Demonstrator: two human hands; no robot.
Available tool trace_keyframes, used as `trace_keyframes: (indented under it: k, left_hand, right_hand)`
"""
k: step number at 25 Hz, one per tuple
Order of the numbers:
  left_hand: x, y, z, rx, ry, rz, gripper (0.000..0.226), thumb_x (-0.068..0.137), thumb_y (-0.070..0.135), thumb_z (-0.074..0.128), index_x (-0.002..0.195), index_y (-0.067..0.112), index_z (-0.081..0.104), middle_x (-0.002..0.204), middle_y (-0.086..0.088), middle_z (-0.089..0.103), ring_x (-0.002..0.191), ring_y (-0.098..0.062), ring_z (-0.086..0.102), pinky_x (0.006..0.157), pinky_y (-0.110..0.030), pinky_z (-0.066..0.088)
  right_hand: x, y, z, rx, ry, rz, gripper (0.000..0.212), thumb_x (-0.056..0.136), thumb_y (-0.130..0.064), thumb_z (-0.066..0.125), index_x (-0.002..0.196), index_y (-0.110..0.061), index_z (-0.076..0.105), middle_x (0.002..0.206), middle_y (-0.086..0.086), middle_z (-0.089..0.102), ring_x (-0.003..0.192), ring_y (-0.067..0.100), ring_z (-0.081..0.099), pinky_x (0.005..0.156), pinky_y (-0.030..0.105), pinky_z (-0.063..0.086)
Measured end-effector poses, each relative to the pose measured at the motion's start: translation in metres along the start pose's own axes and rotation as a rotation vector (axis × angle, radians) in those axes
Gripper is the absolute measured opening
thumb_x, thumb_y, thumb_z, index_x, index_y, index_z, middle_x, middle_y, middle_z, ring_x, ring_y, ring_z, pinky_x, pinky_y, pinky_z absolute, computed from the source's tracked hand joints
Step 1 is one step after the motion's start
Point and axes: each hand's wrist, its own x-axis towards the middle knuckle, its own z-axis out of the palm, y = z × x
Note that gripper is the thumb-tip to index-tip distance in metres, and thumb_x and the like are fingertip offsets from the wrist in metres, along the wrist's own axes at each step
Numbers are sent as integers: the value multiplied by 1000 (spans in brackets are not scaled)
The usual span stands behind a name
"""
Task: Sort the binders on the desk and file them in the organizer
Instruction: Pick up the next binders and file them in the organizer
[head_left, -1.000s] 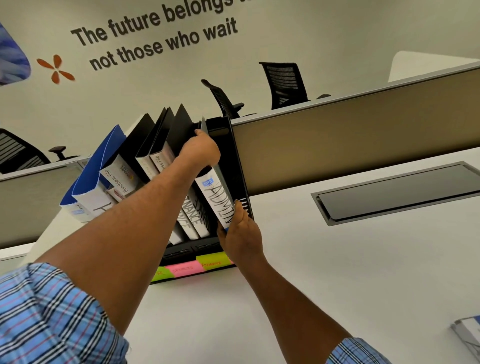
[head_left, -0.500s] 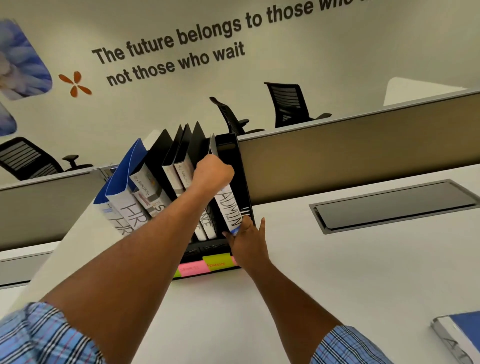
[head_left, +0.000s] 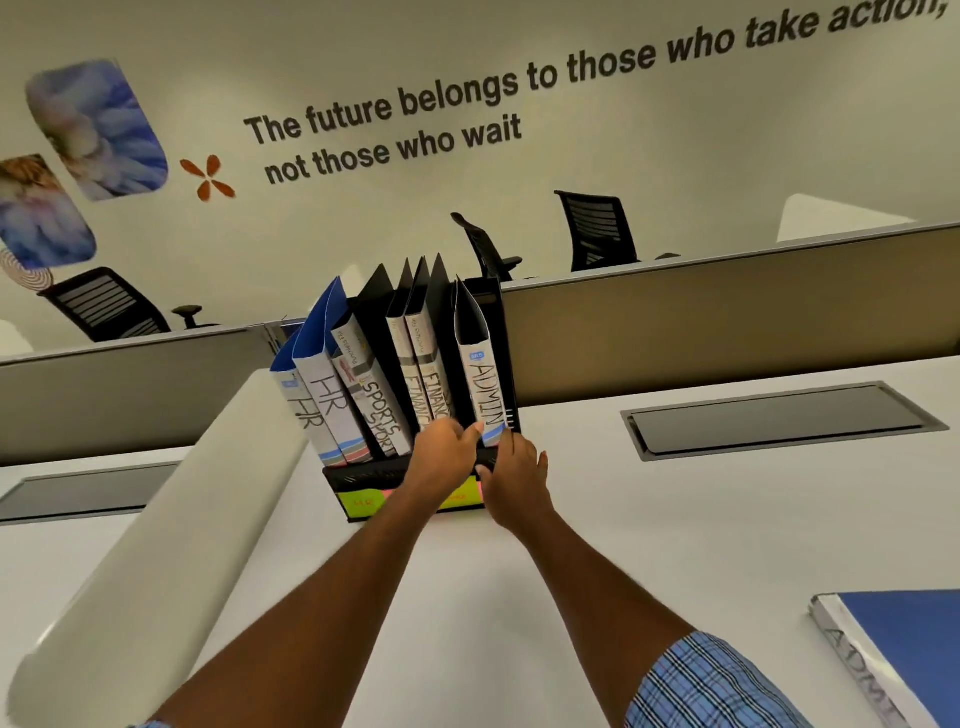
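Left hand (head_left: 447, 452), curled, grip unclear, and right hand (head_left: 517, 483), fingers straight, flank the filed ADMIN binder (head_left: 483, 384); blue ADMIN binder (head_left: 904, 649) lies near right, nearest the right hand.

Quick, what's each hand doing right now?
Left hand: curled at the foot of the ADMIN binder; grip cannot be told.
Right hand: open, fingers touching that binder's lower end.

organizer (head_left: 363, 475): black, on the white table (head_left: 675, 545) | inside: binders stand up, marked HR, HR, SPORTS, FINANCE, ADMIN | left hand (head_left: 447, 454): pinches the foot of the ADMIN binder (head_left: 485, 384) | right hand (head_left: 514, 480): straight fingers touch that same foot | blue binder (head_left: 909, 649): lies flat, well apart
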Motion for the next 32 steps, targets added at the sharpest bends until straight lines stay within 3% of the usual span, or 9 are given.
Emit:
trace_keyframes:
  k: [3, 5, 9, 12, 16, 19, 23, 27, 32]
  left_hand:
    - [-35, -20, 18, -43, -160, -74, 45, 95, 31, 51, 55, 11, 46, 48, -1, 43, 47, -15, 40, 49, -23, 31]
    - [-59, -33, 30, -151, -253, -129, 37, 96, 28, 48, 69, 4, 56, 66, -12, 54, 61, -21, 49, 61, -29, 40]
    - [-108, -51, 59, -403, -190, -279, 40, 98, 28, 42, 88, -6, 61, 86, -20, 65, 71, -26, 60, 73, -40, 53]
    - [-139, -64, 77, -417, -110, -352, 36, 100, 29, 38, 101, 1, 62, 103, -15, 66, 95, -29, 62, 91, -46, 50]
    - [-168, -88, 82, -351, -69, -420, 44, 101, 30, 38, 136, 5, 46, 140, -12, 49, 130, -28, 44, 109, -37, 34]
    - [-186, -106, 88, -342, -82, -428, 40, 100, 28, 39, 128, 3, 53, 131, -13, 56, 124, -28, 50, 106, -38, 37]
    - [-207, -124, 84, -434, -106, -405, 30, 99, 22, 38, 82, 9, 59, 83, -4, 64, 86, -24, 61, 81, -39, 48]
    - [-215, -132, 71, -500, -105, -419, 25, 99, 22, 38, 92, 16, 61, 100, -2, 67, 84, -13, 58, 75, -25, 40]
    - [-213, -137, 67, -471, -113, -346, 37, 100, 27, 37, 123, 7, 58, 122, -7, 63, 115, -24, 56, 98, -31, 40]
  right_hand:
    - [-22, 5, -2, -6, -73, -44, 67, 96, -30, 49, 150, -6, 18, 154, 12, 25, 142, 27, 23, 115, 51, 19]
    - [-42, 10, -2, -20, -117, -49, 68, 95, -28, 51, 150, -6, 16, 155, 13, 25, 143, 27, 23, 115, 49, 22]
    - [-87, 22, 6, -25, -170, -33, 69, 94, -30, 54, 149, -9, 18, 155, 10, 25, 143, 25, 23, 116, 45, 23]
    - [-125, 27, 13, 26, -207, 1, 60, 100, -37, 39, 150, -11, 19, 156, 7, 23, 145, 21, 19, 119, 40, 13]
    - [-170, 31, 22, -30, -272, 34, 57, 103, -39, 25, 151, -11, 15, 159, 5, 18, 147, 18, 12, 119, 37, 6]
    - [-196, 27, 29, -46, -311, 72, 54, 103, -37, 25, 151, -11, 19, 157, 5, 22, 146, 18, 15, 119, 38, 8]
    - [-226, 6, 42, -42, -390, 52, 53, 101, -32, 37, 148, -11, 25, 152, 4, 31, 142, 19, 24, 118, 35, 15]
    - [-238, -17, 50, -163, -362, -48, 49, 93, -29, 49, 138, -14, 37, 135, -2, 45, 129, 14, 40, 109, 32, 29]
    - [-253, -20, 43, -245, -332, 2, 63, 93, -27, 51, 148, -10, 24, 149, 4, 33, 142, 19, 25, 117, 39, 18]
